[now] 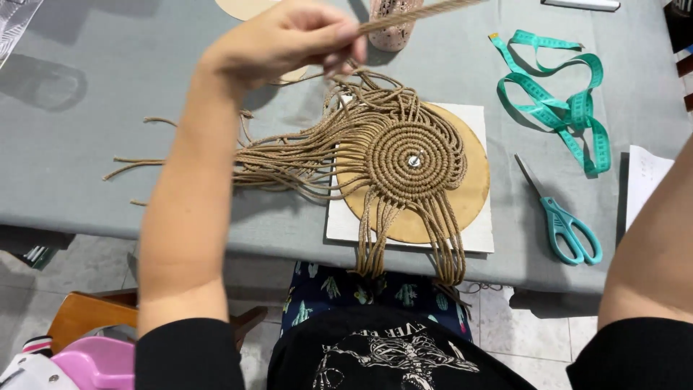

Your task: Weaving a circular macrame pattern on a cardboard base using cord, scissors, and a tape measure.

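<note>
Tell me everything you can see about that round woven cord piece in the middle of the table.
The round woven cord piece is a flat spiral disc of tan cord with a small shiny pin at its centre. It lies on a round tan board, which rests on a white square slab on the grey table. Loose strands fan out to the left, and others hang over the near table edge. The left hand pinches one strand, pulled taut up and to the right.

Left hand (285, 40) pinching taut cord (411, 14)
</note>
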